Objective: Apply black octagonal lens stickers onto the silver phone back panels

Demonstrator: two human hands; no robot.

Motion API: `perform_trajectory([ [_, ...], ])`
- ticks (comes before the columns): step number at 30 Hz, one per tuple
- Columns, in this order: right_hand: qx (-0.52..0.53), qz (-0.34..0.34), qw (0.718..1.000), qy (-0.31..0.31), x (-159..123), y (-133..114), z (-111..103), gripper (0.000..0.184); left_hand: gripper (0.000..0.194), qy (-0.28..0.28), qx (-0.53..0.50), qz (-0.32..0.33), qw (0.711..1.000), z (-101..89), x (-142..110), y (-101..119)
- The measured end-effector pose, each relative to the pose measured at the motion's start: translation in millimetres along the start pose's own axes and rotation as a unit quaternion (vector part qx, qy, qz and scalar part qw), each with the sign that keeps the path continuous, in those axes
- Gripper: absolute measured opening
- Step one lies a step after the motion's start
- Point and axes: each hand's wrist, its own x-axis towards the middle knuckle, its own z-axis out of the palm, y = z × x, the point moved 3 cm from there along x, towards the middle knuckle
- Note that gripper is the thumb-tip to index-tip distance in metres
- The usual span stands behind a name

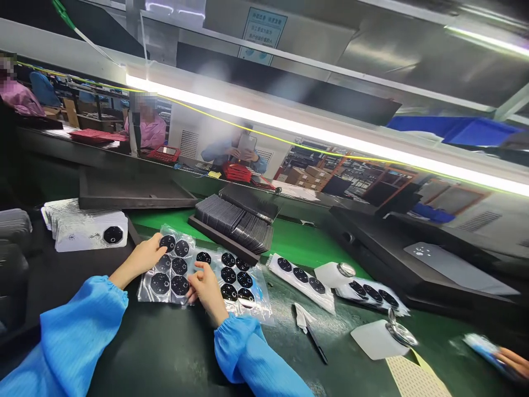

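A clear plastic sheet with several round black discs (180, 266) lies tilted in front of me. My left hand (147, 255) holds its upper left edge, thumb over the plastic. At its lower right edge, my right hand (205, 288) has its fingers curled against the sheet, partly hiding the contact. A second sheet of black discs (228, 274) lies just right of my right hand, and a single black disc (203, 257) shows above those fingers. To the left, a stack of pale panels (78, 234) bears an octagonal black camera piece on its top panel.
Behind the sheets stands a tray of upright dark plates (233, 223). Rightward lie a disc strip (301, 275), two white pump bottles (374, 339), a black pen (317, 343) and another disc strip (372, 293). Another person's hand (514, 361) reaches in at the right edge.
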Motion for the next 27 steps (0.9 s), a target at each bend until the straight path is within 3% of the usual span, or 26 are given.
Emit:
perform_trajectory([
  [5,-0.140,-0.016,0.990,0.027,-2,-10,-4,0.031,0.025,0.028,0.099,0.024,0.994,-6.0,19,1],
  [10,-0.303,-0.066,0.950,0.039,-5,-32,-13,0.022,0.026,0.007,0.137,0.013,0.990,-9.5,36,-8],
  [15,-0.384,-0.105,0.917,0.022,19,-61,-13,0.010,0.027,-0.002,0.138,-0.003,0.990,-10.5,42,-16],
  [22,-0.422,-0.149,0.894,-0.017,80,-81,21,0.024,0.028,0.006,0.143,-0.006,0.990,-9.9,43,-17],
  [27,-0.458,-0.216,0.862,-0.013,104,-89,41,0.027,0.028,0.006,0.151,-0.008,0.988,-11.4,43,-15],
])
